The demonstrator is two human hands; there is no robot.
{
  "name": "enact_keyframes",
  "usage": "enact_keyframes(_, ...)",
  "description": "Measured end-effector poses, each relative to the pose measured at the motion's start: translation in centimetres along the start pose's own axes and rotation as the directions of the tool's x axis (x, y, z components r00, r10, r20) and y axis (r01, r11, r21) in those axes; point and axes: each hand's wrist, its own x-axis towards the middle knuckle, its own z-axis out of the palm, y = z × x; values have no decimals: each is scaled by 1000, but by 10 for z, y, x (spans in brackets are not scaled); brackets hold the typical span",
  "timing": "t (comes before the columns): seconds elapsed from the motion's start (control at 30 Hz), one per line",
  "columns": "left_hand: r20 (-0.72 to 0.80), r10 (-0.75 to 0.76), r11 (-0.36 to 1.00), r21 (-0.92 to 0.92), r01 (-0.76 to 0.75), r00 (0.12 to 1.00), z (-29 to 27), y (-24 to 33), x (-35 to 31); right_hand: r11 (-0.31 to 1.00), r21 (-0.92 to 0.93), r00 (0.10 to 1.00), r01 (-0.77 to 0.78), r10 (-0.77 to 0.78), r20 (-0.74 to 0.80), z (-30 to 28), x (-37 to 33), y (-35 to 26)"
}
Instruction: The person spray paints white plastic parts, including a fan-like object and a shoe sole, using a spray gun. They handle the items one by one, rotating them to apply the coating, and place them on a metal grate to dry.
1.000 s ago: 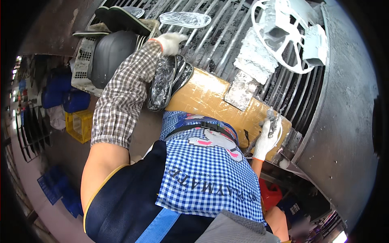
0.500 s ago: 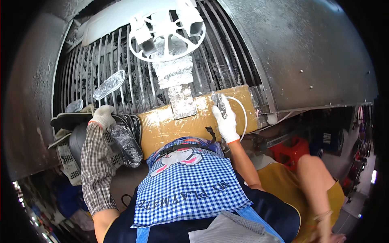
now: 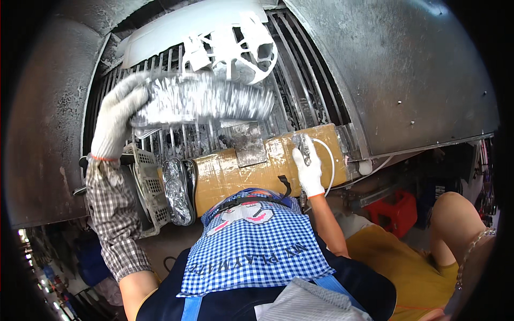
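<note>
My left hand (image 3: 119, 109), in a white knit glove, is raised over the grate and closed on the left end of a long, shiny film-wrapped shoe (image 3: 206, 100). Motion smears the shoe's surface. My right hand (image 3: 309, 170), also gloved, rests by the cardboard with its fingers round a small metal spray gun (image 3: 303, 147). From the gun loops a white hose (image 3: 330, 160). Below my left hand, more film-wrapped shoes (image 3: 178, 191) stand on edge against a light plastic basket (image 3: 153, 184).
A white spoked turntable (image 3: 230, 53) stands at the back over a barred grate (image 3: 300, 59). Brown taped cardboard (image 3: 219, 176) lines the front edge. Metal walls (image 3: 407, 80) flank both sides. At right are a red stool (image 3: 397, 214) and another person's knee (image 3: 455, 219).
My left hand has risen from the basket's shoes and now holds one over the grate, in front of the turntable. My right hand keeps the spray gun in nearly the same place.
</note>
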Motion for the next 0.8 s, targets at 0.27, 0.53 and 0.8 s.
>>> enact_keyframes(0.27, -138, 176, 872, -437, -220, 975, 18, -9, 101, 1000, -17, 1000, 17, -17, -10, 1, -4, 0)
enact_keyframes(0.53, -176, 84, 884, -440, -155, 981, 32, -29, 137, 999, -31, 1000, -22, 22, -9, -2, -7, -3)
enact_keyframes(0.8, -173, 279, 897, -303, -321, 945, 20, -52, 160, 984, -158, 996, 79, -72, 51, 1, -7, 8)
